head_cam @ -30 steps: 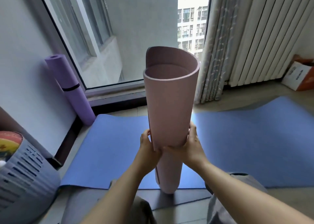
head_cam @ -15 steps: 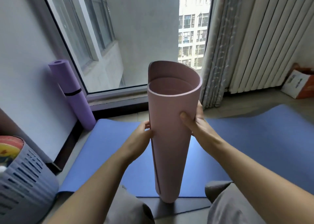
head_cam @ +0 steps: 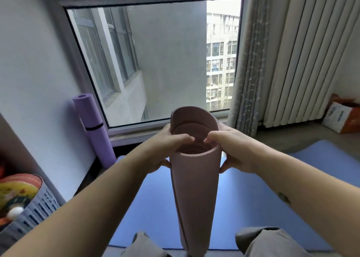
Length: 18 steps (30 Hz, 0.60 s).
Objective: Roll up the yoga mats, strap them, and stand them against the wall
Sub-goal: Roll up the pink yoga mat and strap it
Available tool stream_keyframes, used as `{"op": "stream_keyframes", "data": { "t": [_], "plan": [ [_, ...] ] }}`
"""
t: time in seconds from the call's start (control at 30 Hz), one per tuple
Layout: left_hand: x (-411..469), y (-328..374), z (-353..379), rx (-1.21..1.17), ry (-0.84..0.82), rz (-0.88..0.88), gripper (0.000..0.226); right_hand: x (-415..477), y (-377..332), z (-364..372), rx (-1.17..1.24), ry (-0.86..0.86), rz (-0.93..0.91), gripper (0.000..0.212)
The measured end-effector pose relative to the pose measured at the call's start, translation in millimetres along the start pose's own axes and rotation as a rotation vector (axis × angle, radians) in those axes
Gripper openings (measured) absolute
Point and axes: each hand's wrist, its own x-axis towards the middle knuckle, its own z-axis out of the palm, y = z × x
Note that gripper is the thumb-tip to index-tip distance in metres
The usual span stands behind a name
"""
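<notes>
wall point(head_cam: 29, 81): white | window point(head_cam: 155, 62): daylight, buildings outside | curtain point(head_cam: 292, 52): pale, pleated

You have the loosely rolled mat point(head_cam: 194, 188) standing on end directly before you, on the near edge of the flat mat point(head_cam: 263, 208). Your left hand point(head_cam: 165, 149) grips its top rim from the left, your right hand point(head_cam: 231, 149) from the right. Left of it and further back, a strapped mat point(head_cam: 93, 128) leans against the wall point(head_cam: 35, 81). Nearer, left of the rolled mat, sits a slotted basket point(head_cam: 33, 214). Behind it is the window point(head_cam: 155, 62); a curtain point(head_cam: 292, 52) hangs behind and right.
</notes>
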Motion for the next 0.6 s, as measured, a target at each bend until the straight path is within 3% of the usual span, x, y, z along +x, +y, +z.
{"op": "stream_keyframes", "data": {
  "t": [0.27, 0.43, 0.6],
  "plan": [
    [29.8, 4.7, 1.5, -0.055, 0.055, 0.001, 0.034, 23.5, -11.4, -11.7, -0.069, 0.055, 0.006, 0.035],
    [41.4, -2.3, -3.1, 0.057, 0.033, 0.011, 0.067, 38.3, -8.5, -18.0, -0.076, 0.014, 0.031, 0.027],
    [47.8, 27.0, -28.6, 0.252, -0.187, -0.117, 0.100, 46.8, -13.7, -26.3, -0.081, 0.021, 0.073, 0.018]
  ]
}}
